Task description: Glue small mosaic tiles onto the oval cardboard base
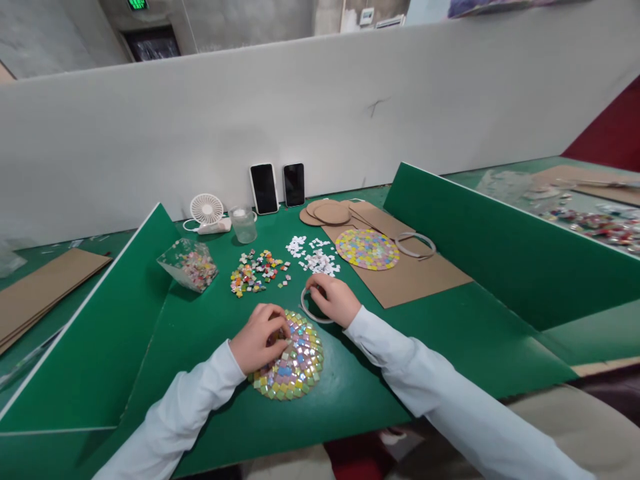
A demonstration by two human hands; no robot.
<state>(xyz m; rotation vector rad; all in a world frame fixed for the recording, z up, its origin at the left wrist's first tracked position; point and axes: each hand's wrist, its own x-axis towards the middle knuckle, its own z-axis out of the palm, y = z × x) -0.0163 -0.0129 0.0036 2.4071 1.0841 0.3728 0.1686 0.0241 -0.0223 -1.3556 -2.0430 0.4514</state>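
A round mosaic disc [304, 360] covered in shiny yellow, green, pink and blue square tiles lies near the table's front. My left hand [260, 339] rests over its upper left part, fingers bent, with a gap between thumb and forefinger. Just beyond the disc is a thin white ring [311, 316], like a coiled strip. My right hand [333, 299] is closed at the ring's upper right side, thumb and fingers pinched on it; its fingertips are partly hidden. Past the hands lie loose coloured tiles [256, 272] and small white paper squares [320, 262].
A clear bag of tiles [193, 267] stands left. Behind are a small fan [207, 211], a glass cup [244, 227] and two phones [264, 189]. Right, a cardboard sheet [415, 283] bears another mosaic disc [367, 249] and a white ring [416, 253]. Green partitions [500, 247] flank the table.
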